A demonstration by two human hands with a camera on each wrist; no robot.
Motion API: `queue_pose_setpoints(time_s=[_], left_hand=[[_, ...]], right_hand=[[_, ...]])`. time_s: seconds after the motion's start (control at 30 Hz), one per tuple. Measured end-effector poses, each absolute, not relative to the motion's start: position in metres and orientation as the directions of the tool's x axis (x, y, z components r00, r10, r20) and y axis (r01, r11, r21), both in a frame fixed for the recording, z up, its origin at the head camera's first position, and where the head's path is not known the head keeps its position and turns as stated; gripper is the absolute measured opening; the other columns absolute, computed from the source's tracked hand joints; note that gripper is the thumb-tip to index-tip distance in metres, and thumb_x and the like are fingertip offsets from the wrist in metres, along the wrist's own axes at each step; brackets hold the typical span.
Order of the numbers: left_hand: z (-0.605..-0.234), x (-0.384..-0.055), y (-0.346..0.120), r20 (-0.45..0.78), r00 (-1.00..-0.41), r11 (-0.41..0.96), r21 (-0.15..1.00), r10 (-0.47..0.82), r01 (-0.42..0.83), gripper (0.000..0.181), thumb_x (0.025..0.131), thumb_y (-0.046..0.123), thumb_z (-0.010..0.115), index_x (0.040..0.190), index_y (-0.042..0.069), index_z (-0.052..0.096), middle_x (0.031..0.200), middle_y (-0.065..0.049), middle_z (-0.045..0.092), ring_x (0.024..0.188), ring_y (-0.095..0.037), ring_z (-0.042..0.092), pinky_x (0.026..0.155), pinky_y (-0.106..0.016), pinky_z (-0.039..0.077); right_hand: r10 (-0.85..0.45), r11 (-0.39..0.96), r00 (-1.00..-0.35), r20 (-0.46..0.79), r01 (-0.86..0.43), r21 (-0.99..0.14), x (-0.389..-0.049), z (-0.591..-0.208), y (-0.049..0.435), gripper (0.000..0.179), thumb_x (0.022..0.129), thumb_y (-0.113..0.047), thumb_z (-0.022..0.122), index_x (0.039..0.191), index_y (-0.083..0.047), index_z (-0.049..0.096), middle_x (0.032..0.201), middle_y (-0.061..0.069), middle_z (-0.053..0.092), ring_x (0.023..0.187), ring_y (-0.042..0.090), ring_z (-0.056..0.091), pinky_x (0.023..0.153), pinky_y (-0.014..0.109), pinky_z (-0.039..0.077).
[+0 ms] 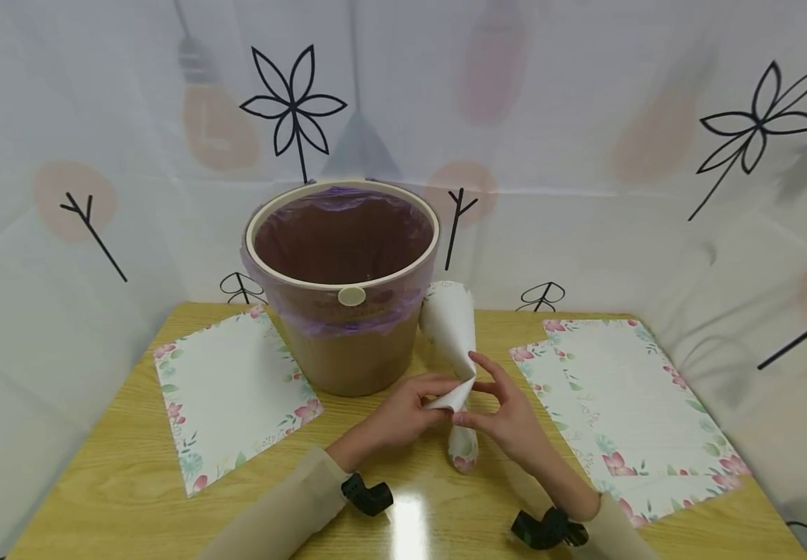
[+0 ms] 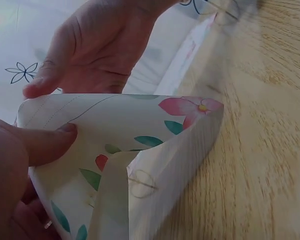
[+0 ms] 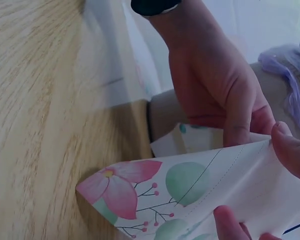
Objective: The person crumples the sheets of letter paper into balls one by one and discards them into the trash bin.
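Note:
A white sheet of paper [image 1: 454,319] with a floral border is rolled into a cone shape and pinched in at its middle, between both hands. My left hand [image 1: 406,412] holds a folded flap from the left, its thumb lying on the paper in the left wrist view. From the other side my right hand [image 1: 511,416] grips the same paper between thumb and fingers. The narrow lower end, printed with a pink flower [image 3: 115,185], points toward the front of the table. Part of the left fingers is hidden behind the paper.
A brown bucket [image 1: 358,362] lined with a purple bag stands just behind and left of the hands. One floral sheet [image 1: 235,397] lies flat at left; two overlapping floral sheets [image 1: 627,397] lie at right. A patterned cloth [image 1: 571,233] hangs behind the wooden table [image 1: 131,467].

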State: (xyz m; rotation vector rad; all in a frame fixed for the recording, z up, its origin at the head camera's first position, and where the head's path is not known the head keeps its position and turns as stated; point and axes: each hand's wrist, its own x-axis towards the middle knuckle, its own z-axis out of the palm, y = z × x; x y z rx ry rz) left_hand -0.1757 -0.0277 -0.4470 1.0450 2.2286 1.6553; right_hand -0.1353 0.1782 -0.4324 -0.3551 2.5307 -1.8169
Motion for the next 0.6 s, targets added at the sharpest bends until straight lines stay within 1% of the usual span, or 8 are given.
queue_pose_setpoints(time_s=[0.07,0.13,0.2,0.3,0.37,0.43,0.5,0.6], left_hand=[[-0.446,-0.176,-0.027,0.270,-0.742,0.164,0.876,0.614,0.454,0.042,0.092,0.003,0.069,0.134,0.011,0.065,0.134,-0.001,0.062,0.122,-0.012,0.055,0.095,-0.028,0.048],[-0.445,-0.176,-0.025,0.300,-0.749,0.188,0.852,0.591,0.489,0.039,0.090,0.002,0.072,0.128,0.011,0.069,0.128,0.000,0.065,0.119,-0.011,0.057,0.096,-0.029,0.047],[-0.443,-0.176,-0.024,0.351,-0.759,0.217,0.817,0.549,0.534,0.036,0.087,0.002,0.076,0.121,0.012,0.073,0.121,0.001,0.068,0.114,-0.011,0.059,0.096,-0.030,0.048],[-0.440,-0.177,-0.022,0.436,-0.760,0.260,0.757,0.482,0.600,0.038,0.080,0.002,0.083,0.115,0.012,0.074,0.118,0.001,0.067,0.112,-0.013,0.060,0.095,-0.032,0.048],[-0.440,-0.178,-0.021,0.471,-0.758,0.289,0.726,0.451,0.624,0.046,0.076,0.002,0.086,0.118,0.013,0.071,0.122,0.001,0.063,0.115,-0.015,0.058,0.097,-0.033,0.047],[-0.440,-0.179,-0.020,0.493,-0.752,0.324,0.694,0.437,0.643,0.057,0.074,0.003,0.087,0.126,0.015,0.066,0.130,0.000,0.057,0.121,-0.017,0.053,0.100,-0.035,0.046],[-0.440,-0.179,-0.019,0.509,-0.745,0.376,0.650,0.430,0.661,0.067,0.073,0.004,0.088,0.133,0.017,0.061,0.138,-0.001,0.049,0.127,-0.019,0.047,0.101,-0.036,0.045],[-0.439,-0.180,-0.017,0.549,-0.717,0.452,0.557,0.429,0.697,0.078,0.070,0.006,0.090,0.139,0.019,0.056,0.150,-0.004,0.037,0.136,-0.025,0.037,0.101,-0.038,0.045]], right_hand=[[-0.158,0.334,-0.978,0.135,-0.182,-0.925,-0.133,-0.432,0.176,0.085,0.078,-0.019,0.088,0.149,-0.025,0.042,0.144,0.018,0.047,0.117,0.042,0.057,0.073,0.035,0.056],[-0.140,0.333,-0.979,0.148,-0.187,-0.924,-0.132,-0.433,0.175,0.080,0.079,-0.019,0.087,0.146,-0.022,0.044,0.144,0.015,0.047,0.114,0.039,0.058,0.074,0.036,0.056],[-0.126,0.319,-0.979,0.161,-0.194,-0.927,-0.130,-0.433,0.173,0.076,0.080,-0.017,0.086,0.144,-0.018,0.044,0.144,0.013,0.046,0.110,0.037,0.058,0.073,0.036,0.056],[-0.104,0.294,-0.978,0.183,-0.206,-0.933,-0.128,-0.432,0.172,0.071,0.082,-0.015,0.084,0.141,-0.014,0.045,0.139,0.012,0.051,0.103,0.033,0.060,0.071,0.035,0.057],[-0.088,0.287,-0.977,0.194,-0.212,-0.934,-0.127,-0.432,0.171,0.069,0.081,-0.013,0.084,0.139,-0.013,0.046,0.132,0.012,0.055,0.099,0.032,0.060,0.067,0.035,0.057],[-0.072,0.303,-0.973,0.220,-0.232,-0.925,-0.125,-0.431,0.170,0.068,0.081,-0.012,0.085,0.137,-0.012,0.047,0.125,0.013,0.061,0.095,0.030,0.061,0.064,0.034,0.056],[-0.056,0.331,-0.966,0.254,-0.258,-0.908,-0.124,-0.431,0.169,0.067,0.080,-0.010,0.085,0.136,-0.011,0.049,0.116,0.015,0.065,0.091,0.028,0.062,0.060,0.032,0.056],[-0.033,0.380,-0.949,0.313,-0.302,-0.874,-0.121,-0.427,0.166,0.065,0.077,-0.006,0.086,0.132,-0.008,0.052,0.105,0.015,0.068,0.086,0.025,0.062,0.057,0.029,0.055]])
